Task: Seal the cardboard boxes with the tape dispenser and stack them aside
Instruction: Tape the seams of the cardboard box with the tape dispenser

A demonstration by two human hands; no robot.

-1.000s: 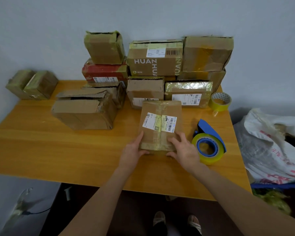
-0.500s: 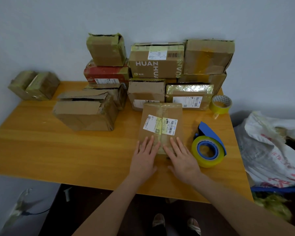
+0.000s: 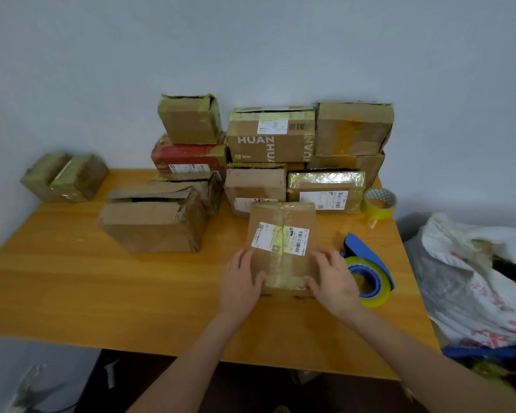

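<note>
1. The left hand (image 3: pixel 241 283) and right hand (image 3: pixel 334 282) each have their grip clamped on a near corner of the small labelled box (image 3: pixel 282 248), thumbs on top and fingers down its sides. The box lies flat on the table (image 3: pixel 102 293), front and centre, with a strip of tape along its seam. Held only at the near end, it could sag or tip forward when lifted and slide out of the fingers. The tape at that end looks wrinkled, so it may peel under the thumbs.
2. The tape dispenser (image 3: pixel 368 277) sits just beside the right hand, not far from the table's right edge. A careless swing of that wrist could knock it off toward the white bag (image 3: pixel 474 278).
3. The open box (image 3: pixel 154 223) to the left has torn flaps standing up. A box carried low over it could snag them.
4. The stack at the back (image 3: pixel 280 138) is uneven, with crushed boxes of mixed sizes. Another box set on top off-centre might topple it.
5. The spare tape roll (image 3: pixel 379 202) by the far right corner could be nudged off if the stack shifts.
</note>
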